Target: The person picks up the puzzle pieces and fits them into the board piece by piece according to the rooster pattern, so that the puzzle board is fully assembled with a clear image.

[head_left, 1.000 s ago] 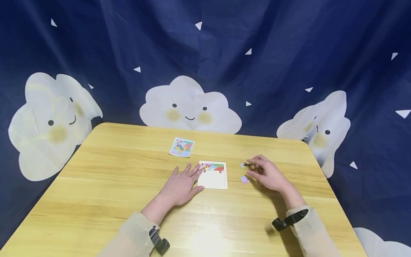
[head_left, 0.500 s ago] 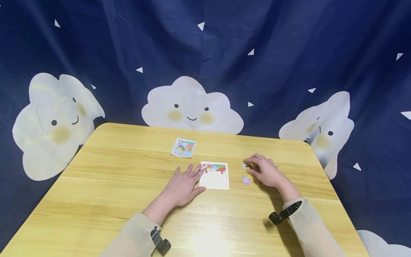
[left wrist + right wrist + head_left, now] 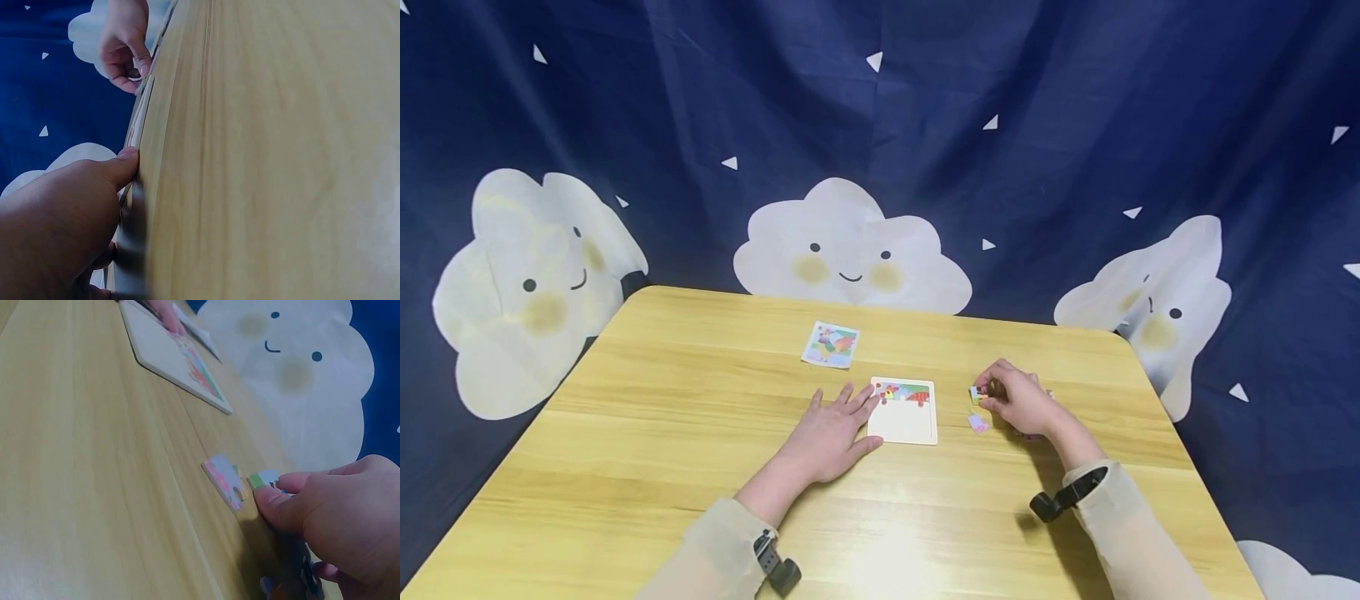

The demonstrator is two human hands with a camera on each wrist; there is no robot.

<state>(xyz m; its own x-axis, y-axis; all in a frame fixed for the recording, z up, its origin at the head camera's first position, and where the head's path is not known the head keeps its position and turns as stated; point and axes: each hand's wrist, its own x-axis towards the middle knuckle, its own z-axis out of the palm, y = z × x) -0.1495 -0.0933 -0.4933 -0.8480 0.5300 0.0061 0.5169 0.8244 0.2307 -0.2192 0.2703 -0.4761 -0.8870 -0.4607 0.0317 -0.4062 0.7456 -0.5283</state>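
Note:
My left hand [image 3: 831, 437] lies with straight, spread fingers at the left edge of a white puzzle tray [image 3: 904, 425], thumb and fingertips touching its rim. Fitted pieces with a colourful printed picture fill the tray's top strip; bare white board shows below them. To the right, my right hand [image 3: 1026, 404] pinches a puzzle piece [image 3: 262, 479] between thumb and index finger, its green and pale blue face partly covered by the fingers. Just beside it on the table lies a pink and lilac puzzle piece [image 3: 222, 479]. More pieces [image 3: 269, 587] show under the right palm, mostly hidden.
A small printed picture card [image 3: 831, 345] of a colourful bird lies behind the tray, to its left. The wooden table [image 3: 647, 433] ends at a dark blue curtain [image 3: 820, 100] with white clouds. Both wrists wear black straps with cameras.
The right hand has moved slightly left and its thumb and index finger have closed on the green and blue puzzle piece, which now sits tilted in them. The left hand stays at the tray.

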